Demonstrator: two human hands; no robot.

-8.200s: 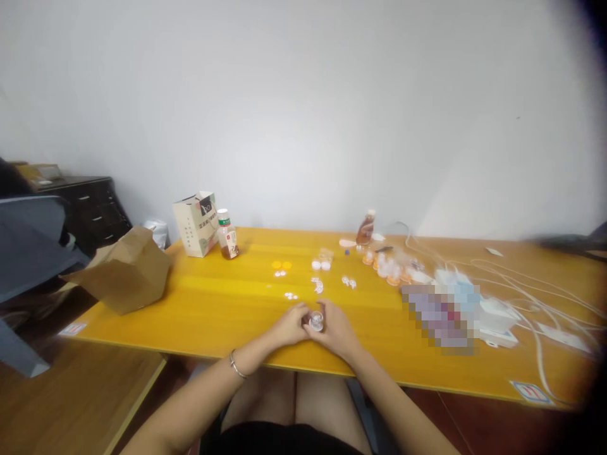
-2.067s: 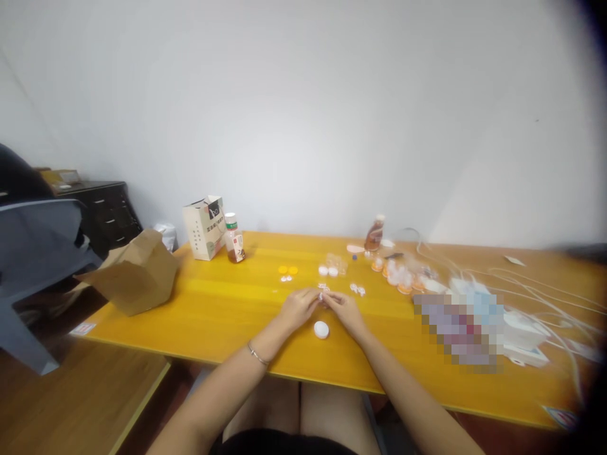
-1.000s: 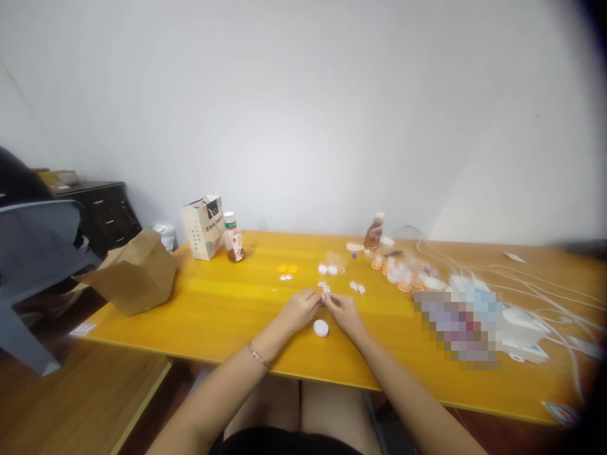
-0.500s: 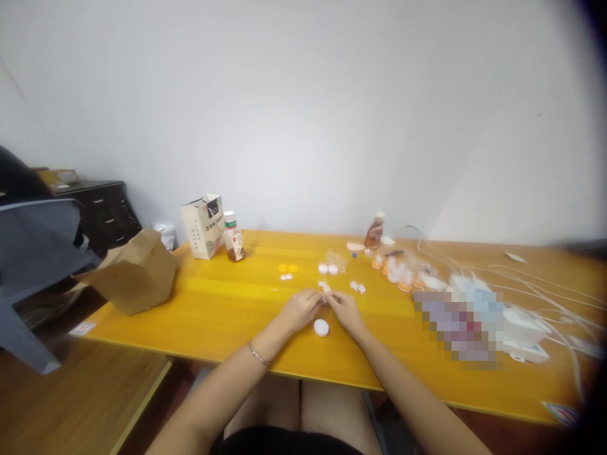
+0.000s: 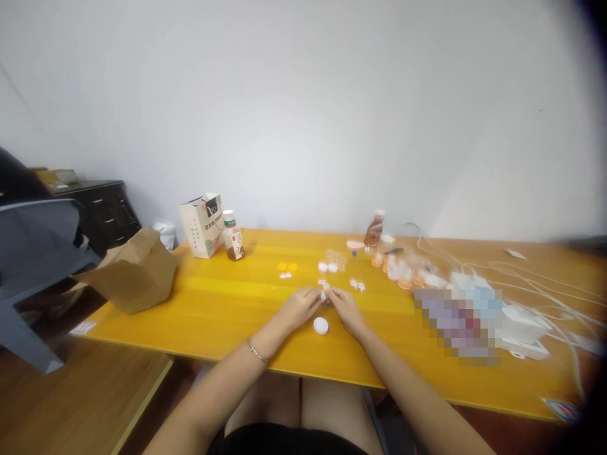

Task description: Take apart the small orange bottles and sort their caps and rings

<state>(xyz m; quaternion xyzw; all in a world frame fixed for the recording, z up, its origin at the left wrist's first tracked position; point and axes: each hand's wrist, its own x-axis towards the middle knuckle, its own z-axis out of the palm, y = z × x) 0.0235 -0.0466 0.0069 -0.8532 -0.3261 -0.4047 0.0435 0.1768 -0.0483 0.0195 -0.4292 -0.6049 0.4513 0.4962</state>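
Observation:
My left hand (image 5: pixel 303 304) and my right hand (image 5: pixel 345 307) meet over the table, their fingertips pinched around a small whitish piece (image 5: pixel 324 296) whose kind I cannot make out. Just in front of them, nearer to me, lies a round white lid (image 5: pixel 321 326). Beyond the fingers are two white round caps (image 5: pixel 328 267) beside some clear plastic pieces (image 5: pixel 337 258). Small white pieces (image 5: pixel 357 285) lie to the right of my hands. Off to the left sit two yellow discs (image 5: pixel 287 266) with two small white discs (image 5: pixel 285 275) before them.
A brown paper bag (image 5: pixel 130 272), a printed carton bag (image 5: pixel 203 227) and a white-capped bottle (image 5: pixel 233 237) stand on the left. At the back is a brown bottle (image 5: pixel 374 229). Orange-based clear cups (image 5: pixel 401 272), white cables (image 5: pixel 531 278) and a pixelated patch fill the right.
My fingertips have parted slightly, so a little more of the whitish piece between them shows. The objects on the table have stayed in place.

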